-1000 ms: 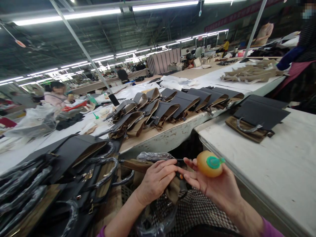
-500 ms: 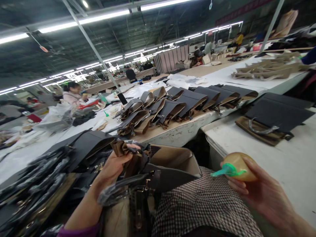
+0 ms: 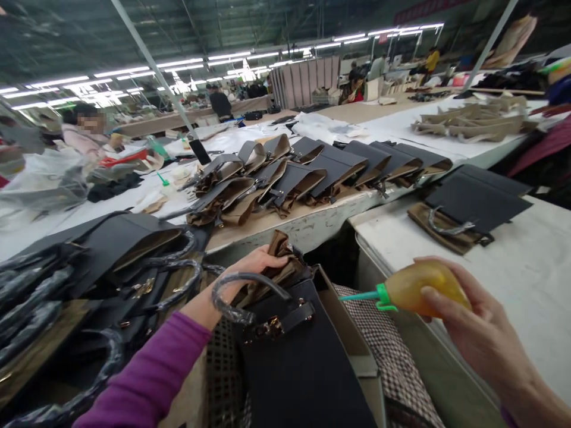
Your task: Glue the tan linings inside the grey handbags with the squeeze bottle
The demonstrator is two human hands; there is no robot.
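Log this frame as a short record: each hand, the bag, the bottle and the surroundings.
Left hand: grips bunched brown fabric at the bag's far end
Right hand: holds an amber squeeze bottle
Bottle nozzle: green, pointing toward the bag; contact unclear
Bag in front: black, tan inside, metal fittings, curved handle
Left side: pile of black bags
Beyond: rows of bags
Right side: black bag on white table

The bag looks matt, the bottle glossy plastic.
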